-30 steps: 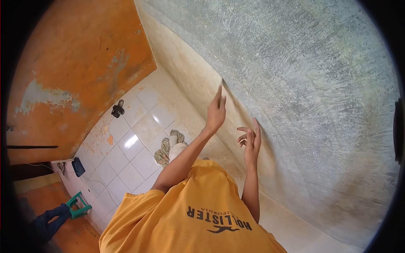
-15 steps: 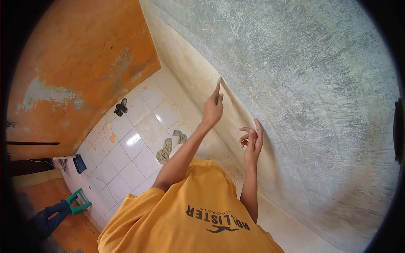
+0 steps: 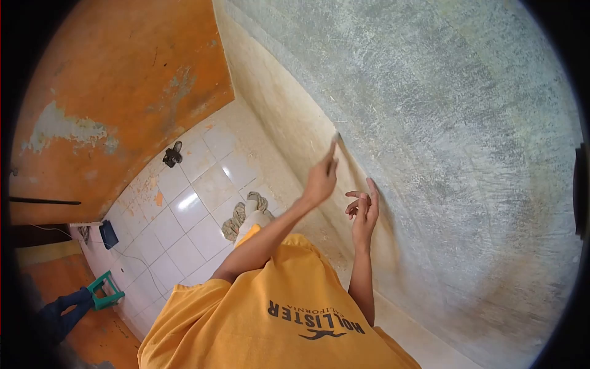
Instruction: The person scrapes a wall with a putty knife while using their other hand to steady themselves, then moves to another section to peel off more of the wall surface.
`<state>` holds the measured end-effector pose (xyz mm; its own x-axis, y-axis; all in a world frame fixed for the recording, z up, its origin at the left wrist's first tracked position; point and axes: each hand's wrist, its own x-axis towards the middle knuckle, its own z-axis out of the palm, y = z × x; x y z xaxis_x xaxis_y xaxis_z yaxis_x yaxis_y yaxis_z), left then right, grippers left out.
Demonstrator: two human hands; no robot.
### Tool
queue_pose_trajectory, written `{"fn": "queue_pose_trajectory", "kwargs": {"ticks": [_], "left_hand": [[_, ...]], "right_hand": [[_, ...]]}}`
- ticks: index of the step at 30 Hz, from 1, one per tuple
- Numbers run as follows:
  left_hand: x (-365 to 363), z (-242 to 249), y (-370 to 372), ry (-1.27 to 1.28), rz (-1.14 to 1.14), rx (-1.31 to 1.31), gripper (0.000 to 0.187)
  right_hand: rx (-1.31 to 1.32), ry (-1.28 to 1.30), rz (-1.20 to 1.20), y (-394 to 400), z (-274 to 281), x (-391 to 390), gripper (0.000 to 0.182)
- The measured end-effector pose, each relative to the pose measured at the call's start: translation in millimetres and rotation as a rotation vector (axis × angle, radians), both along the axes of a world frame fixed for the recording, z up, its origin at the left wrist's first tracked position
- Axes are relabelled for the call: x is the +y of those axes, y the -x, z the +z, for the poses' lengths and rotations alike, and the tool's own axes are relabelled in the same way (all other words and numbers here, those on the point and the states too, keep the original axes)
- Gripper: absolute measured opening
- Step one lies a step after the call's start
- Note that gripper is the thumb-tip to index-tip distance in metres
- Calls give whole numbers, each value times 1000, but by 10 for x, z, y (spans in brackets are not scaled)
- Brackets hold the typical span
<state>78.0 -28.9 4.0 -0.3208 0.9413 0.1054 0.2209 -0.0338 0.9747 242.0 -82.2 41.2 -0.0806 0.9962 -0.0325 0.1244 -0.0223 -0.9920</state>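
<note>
My left hand (image 3: pixel 322 181) reaches to the wall (image 3: pixel 455 135), its forefinger stretched along the border between the beige lower band (image 3: pixel 289 92) and the rough grey-green upper part. A small grey tip (image 3: pixel 336 136) shows at the end of that finger; what it belongs to I cannot make out. The other fingers of this hand are curled in. Lower along the same border, my right hand (image 3: pixel 364 221) has its forefinger straight against the wall and the other fingers loosely bent and apart, with nothing visible in them.
An orange wall (image 3: pixel 141 55) with peeling paint meets this one at a corner. On the white tiled floor (image 3: pixel 184 230) lie paint flakes, a dark object (image 3: pixel 173 154) and a cable (image 3: pixel 141 261). A green stool (image 3: pixel 106 290) and a dark blue container (image 3: pixel 109 234) stand at the left.
My left hand has moved down along the border, closer to my right hand. The right hand has shifted only slightly, its forefinger still against the wall.
</note>
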Motion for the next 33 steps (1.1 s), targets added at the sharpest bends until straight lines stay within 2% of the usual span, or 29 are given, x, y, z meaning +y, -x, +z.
{"fn": "queue_pose_trajectory", "kwargs": {"ticks": [1,3,4,6,7,8,11,17,23,26,29,33], "left_hand": [[57,81,60,-22,30,-4,56],[152,261,279,174,27,-66,55],[151,239,262,164,40,-110,51],[149,-58,121,227,35,-290,49],[56,23,77,263,32,-382,48],[-78,95,30,298,-27,-708,46],[-143,59,-68,153,-1,-915,53],[-269,240,-166,242,-32,-830,57],[-228,207,-323,208,40,-748,56],[-203,-35,-342,83,71,-551,55],[-273,143,-388,89,78,-435,54],[-86,64,-379,22,155,-373,54]], "right_hand": [[-10,-5,9,1,4,5,48],[-22,-9,15,22,4,-21,48],[-38,-7,20,11,-10,-23,48],[-64,-7,35,-2,-66,-14,47],[-72,-13,37,2,-55,-18,47],[-81,-19,37,8,-36,-16,47],[-64,-8,23,-18,0,-48,47],[-73,2,60,-71,-150,-122,49],[-135,-21,68,-165,-170,-75,48],[-152,-11,47,-206,-79,-45,48],[-174,2,40,-263,-64,-33,48],[-162,-2,37,-285,-92,-27,48]]}}
